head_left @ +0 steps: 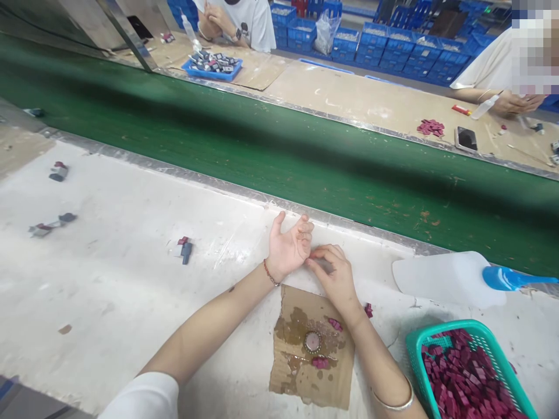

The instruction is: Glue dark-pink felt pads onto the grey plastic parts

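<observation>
My left hand point(286, 250) is turned palm up over the white table, its thumb stretched out and its fingers loosely curled, with nothing visible in it. Against its outer edge, the thumb and forefinger of my right hand point(338, 279) come together in a pinch; anything between them is too small to make out. Below my hands lies a piece of cardboard point(343, 378) with wet brown stains. On it are a bottle cap point(312, 342) and two small maroon pieces point(320, 363). Another maroon piece point(368, 310) rests beside my right forearm.
A green basket point(478, 327) of maroon pieces stands at right, below a white squeeze bottle point(445, 279) lying with its blue nozzle rightward. Small grey-and-maroon assemblies point(185, 250) lie at left. Beyond runs a green conveyor belt point(227, 139); two people sit across it, near a blue tray point(227, 74).
</observation>
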{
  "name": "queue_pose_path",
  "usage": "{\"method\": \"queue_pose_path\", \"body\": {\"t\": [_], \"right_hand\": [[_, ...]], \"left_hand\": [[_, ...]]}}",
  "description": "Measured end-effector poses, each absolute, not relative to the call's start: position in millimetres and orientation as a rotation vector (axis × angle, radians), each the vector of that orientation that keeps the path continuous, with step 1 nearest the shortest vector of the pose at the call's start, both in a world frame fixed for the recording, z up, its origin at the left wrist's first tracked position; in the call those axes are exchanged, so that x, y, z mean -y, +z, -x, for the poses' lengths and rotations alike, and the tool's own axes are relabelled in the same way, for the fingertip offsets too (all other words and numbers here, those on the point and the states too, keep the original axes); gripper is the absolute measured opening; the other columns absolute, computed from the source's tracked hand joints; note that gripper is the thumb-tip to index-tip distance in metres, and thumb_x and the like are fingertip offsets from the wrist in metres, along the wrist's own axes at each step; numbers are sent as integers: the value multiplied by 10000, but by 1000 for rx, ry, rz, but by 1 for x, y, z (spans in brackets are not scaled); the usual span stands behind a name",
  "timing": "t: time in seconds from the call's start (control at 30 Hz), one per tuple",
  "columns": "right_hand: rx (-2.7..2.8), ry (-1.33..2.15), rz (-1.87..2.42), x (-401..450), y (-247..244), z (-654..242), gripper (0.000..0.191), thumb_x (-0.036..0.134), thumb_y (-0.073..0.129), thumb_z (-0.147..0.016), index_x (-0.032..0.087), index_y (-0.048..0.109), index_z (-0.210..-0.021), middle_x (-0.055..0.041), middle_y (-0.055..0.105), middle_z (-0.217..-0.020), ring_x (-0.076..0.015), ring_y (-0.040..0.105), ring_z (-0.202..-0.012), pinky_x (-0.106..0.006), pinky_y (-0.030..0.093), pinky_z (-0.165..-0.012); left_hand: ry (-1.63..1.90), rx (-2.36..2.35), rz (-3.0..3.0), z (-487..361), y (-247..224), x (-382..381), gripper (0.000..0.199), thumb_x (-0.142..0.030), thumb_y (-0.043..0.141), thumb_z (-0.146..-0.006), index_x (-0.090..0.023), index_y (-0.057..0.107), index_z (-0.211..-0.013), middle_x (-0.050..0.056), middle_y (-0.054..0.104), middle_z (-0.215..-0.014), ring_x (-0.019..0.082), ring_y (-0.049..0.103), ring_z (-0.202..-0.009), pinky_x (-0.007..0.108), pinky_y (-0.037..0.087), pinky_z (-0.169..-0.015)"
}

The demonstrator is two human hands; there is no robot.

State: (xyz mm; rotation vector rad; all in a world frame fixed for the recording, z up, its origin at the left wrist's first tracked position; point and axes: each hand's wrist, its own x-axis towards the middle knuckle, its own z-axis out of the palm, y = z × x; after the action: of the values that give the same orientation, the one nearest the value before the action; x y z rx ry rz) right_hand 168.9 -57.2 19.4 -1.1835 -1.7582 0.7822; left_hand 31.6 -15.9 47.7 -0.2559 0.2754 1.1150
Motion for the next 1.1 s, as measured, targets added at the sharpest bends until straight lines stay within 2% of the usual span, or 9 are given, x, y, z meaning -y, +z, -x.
{"method": "queue_pose_path", "body": {"t": [0.27, 0.5, 0.83, 1.1], "right_hand": [[1776, 916, 1118, 56, 28, -172, 88, 188, 586, -868, 245, 593, -803, -26, 660, -802, -224, 585, -828, -370, 478, -776], [1760, 1004, 1069, 55, 28, -175, 82, 223, 600, -874, 248, 585, -797, -17, 648, -804, -222, 581, -832, -367, 464, -793], [1658, 1129, 1090, 54, 27, -175, 147, 340, 640, -874, 245, 598, -769, -12, 645, -790, -211, 590, -820, -347, 465, -789], [1542, 1233, 1132, 55, 23, -173, 124, 329, 673, -825, 237, 616, -764, 0, 653, -766, -201, 607, -790, -330, 468, -762]], "left_hand": [[1087, -294, 278, -32, 48, 20, 469, -534, 286, -1007, -175, 546, -856, -26, 500, -605, 51, 505, -391, 114, 463, -414], [1096, -339, 259, -32, 48, 22, 373, -506, 371, -993, -192, 551, -905, -31, 493, -624, 58, 485, -400, 128, 446, -418], [1080, -314, 254, -34, 54, 22, 431, -530, 323, -996, -187, 543, -856, -27, 480, -605, 56, 476, -379, 120, 448, -397], [1097, -331, 213, -33, 52, 20, 472, -531, 263, -1002, -187, 542, -841, -20, 483, -603, 62, 470, -378, 130, 452, -396]]}}
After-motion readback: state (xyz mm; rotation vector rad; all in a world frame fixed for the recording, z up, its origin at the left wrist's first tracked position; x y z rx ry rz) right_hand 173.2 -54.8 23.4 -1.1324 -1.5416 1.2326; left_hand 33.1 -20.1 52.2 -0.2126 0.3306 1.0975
